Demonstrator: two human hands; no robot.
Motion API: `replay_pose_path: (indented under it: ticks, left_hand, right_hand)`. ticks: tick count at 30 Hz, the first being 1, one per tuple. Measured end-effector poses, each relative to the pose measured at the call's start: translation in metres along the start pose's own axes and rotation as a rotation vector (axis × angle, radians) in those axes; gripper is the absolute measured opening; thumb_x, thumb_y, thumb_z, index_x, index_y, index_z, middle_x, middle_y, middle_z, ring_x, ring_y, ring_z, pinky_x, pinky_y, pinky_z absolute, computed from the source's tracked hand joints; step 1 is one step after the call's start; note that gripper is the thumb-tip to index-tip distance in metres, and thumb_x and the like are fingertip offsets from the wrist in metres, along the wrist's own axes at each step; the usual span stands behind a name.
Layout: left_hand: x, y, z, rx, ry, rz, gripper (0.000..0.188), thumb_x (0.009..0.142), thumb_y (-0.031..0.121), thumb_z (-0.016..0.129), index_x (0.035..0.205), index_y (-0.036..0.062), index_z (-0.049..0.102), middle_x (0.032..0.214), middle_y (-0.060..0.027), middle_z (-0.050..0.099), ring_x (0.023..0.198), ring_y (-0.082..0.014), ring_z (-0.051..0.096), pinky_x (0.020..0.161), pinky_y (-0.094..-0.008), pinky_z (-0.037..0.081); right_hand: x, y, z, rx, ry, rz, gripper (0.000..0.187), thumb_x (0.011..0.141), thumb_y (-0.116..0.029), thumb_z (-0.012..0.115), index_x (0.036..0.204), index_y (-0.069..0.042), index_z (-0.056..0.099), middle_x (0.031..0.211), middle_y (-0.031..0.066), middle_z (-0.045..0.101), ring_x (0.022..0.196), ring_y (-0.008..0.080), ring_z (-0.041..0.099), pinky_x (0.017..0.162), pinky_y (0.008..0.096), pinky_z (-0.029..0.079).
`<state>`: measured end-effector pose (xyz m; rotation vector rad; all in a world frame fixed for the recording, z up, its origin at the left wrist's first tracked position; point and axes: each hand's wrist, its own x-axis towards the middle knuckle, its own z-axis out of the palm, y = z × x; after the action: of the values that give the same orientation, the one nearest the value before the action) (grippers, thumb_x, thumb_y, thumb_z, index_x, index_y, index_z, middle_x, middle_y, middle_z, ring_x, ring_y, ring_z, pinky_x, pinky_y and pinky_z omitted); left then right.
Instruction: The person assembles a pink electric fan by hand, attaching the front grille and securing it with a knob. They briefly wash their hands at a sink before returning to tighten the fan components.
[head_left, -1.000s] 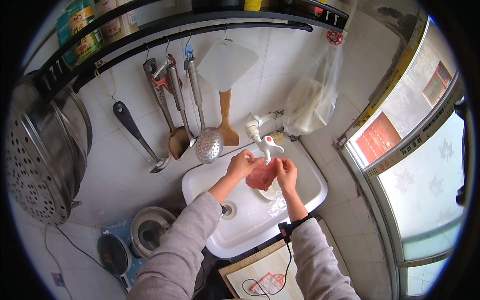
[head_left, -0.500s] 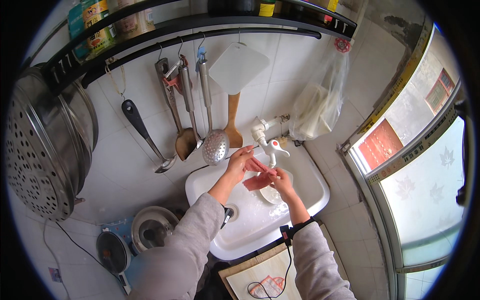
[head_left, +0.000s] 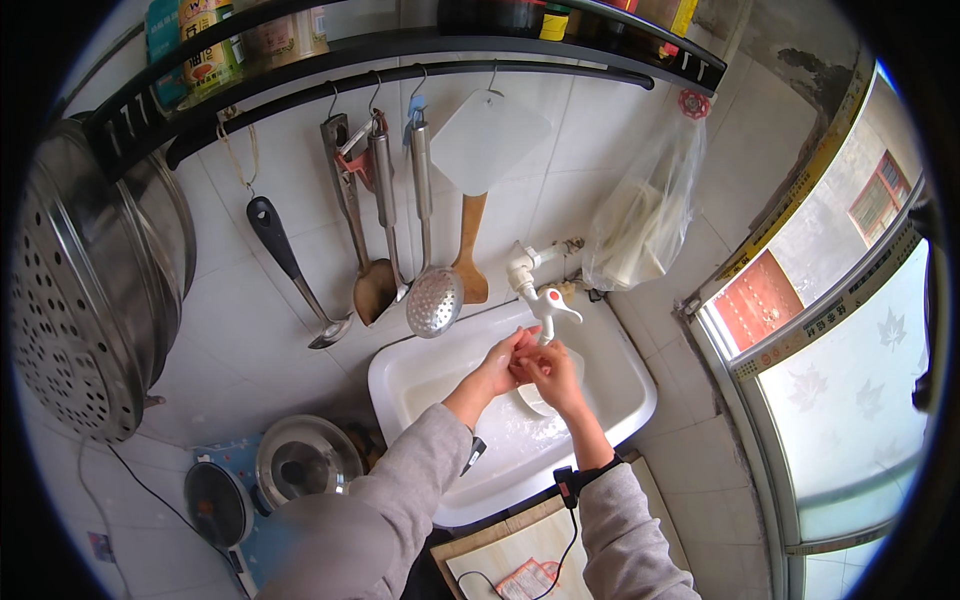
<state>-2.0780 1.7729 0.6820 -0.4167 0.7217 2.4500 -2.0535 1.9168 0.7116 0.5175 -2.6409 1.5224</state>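
Observation:
My left hand [head_left: 502, 364] and my right hand [head_left: 556, 380] are together over the white sink [head_left: 640, 385], just below the white tap [head_left: 552, 306]. Both hands have their fingers closed around a limp pinkish-red piece that looks like raw meat [head_left: 533, 331]. Only a little of it shows at the fingertips; the fingers hide the rest. Under my right hand, a white bowl [head_left: 538, 402] sits in the sink, partly covered by the hands. Water glistens on the sink's bottom around it.
A slotted skimmer [head_left: 435, 302], ladles and a wooden spatula [head_left: 470, 260] hang from a black rail [head_left: 300, 99] behind the sink. A plastic bag [head_left: 645, 225] hangs right of the tap. A cutting board [head_left: 500, 550] lies in front. Lidded pot [head_left: 310, 455] and pan [head_left: 217, 505] stand left.
The pinkish-red piece hung stretched between my hands; now it is gathered in the fingers and mostly hidden. My hands have come closer together and slightly lower.

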Motion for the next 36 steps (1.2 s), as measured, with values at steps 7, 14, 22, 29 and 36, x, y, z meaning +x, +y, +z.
replay_pose_path:
  ticks: [7, 14, 22, 29, 36]
  left_hand:
    - [0.019, -0.016, 0.019, 0.262, 0.153, -0.025, 0.054, 0.099, 0.068, 0.039, 0.079, 0.0186, 0.049, 0.054, 0.005, 0.039, 0.037, -0.0104, 0.031, 0.036, -0.0266, 0.021]
    - [0.029, -0.017, 0.015, 0.321, 0.186, 0.113, 0.046, 0.104, 0.053, 0.043, 0.089, 0.0105, 0.053, 0.063, -0.0007, 0.05, 0.046, -0.0126, 0.047, 0.04, -0.0303, 0.04]
    - [0.031, -0.005, -0.006, 0.121, 0.01, 0.276, 0.029, 0.093, 0.021, 0.054, 0.12, 0.0103, 0.056, 0.105, -0.001, 0.062, 0.087, -0.0141, 0.059, 0.089, -0.041, 0.049]
    - [0.005, 0.006, -0.004, -0.114, -0.227, 0.013, 0.031, 0.099, 0.038, 0.043, 0.096, 0.0138, 0.063, 0.1, -0.0023, 0.066, 0.099, -0.0203, 0.062, 0.091, -0.049, 0.048]
    - [0.014, -0.013, 0.003, 0.228, -0.005, -0.007, 0.036, 0.107, 0.046, 0.041, 0.099, 0.0167, 0.059, 0.091, 0.0037, 0.063, 0.083, -0.0148, 0.061, 0.082, -0.0338, 0.054]
  right_hand:
    - [0.005, -0.003, -0.006, -0.071, 0.209, 0.108, 0.02, 0.088, -0.013, 0.071, 0.101, 0.0, 0.064, 0.096, 0.0147, 0.062, 0.082, 0.0268, 0.064, 0.072, 0.0398, 0.052]
    - [-0.001, 0.022, 0.006, 0.072, -0.014, 0.394, 0.044, 0.099, -0.023, 0.063, 0.134, 0.002, 0.053, 0.119, 0.0217, 0.063, 0.094, 0.0273, 0.07, 0.074, 0.036, 0.056]
    - [0.003, 0.013, 0.006, 0.122, 0.293, 0.227, 0.023, 0.091, 0.0, 0.064, 0.114, 0.005, 0.065, 0.097, 0.0115, 0.072, 0.084, 0.0194, 0.072, 0.075, 0.0294, 0.058]
    - [0.003, 0.002, 0.009, -0.253, 0.258, 0.111, 0.025, 0.081, 0.002, 0.068, 0.107, 0.001, 0.067, 0.097, 0.015, 0.072, 0.085, 0.0215, 0.072, 0.075, 0.0334, 0.056]
    - [0.004, -0.002, 0.004, -0.091, 0.362, 0.087, 0.015, 0.08, -0.007, 0.075, 0.094, -0.001, 0.072, 0.087, 0.0141, 0.073, 0.075, 0.0262, 0.07, 0.076, 0.0366, 0.053]
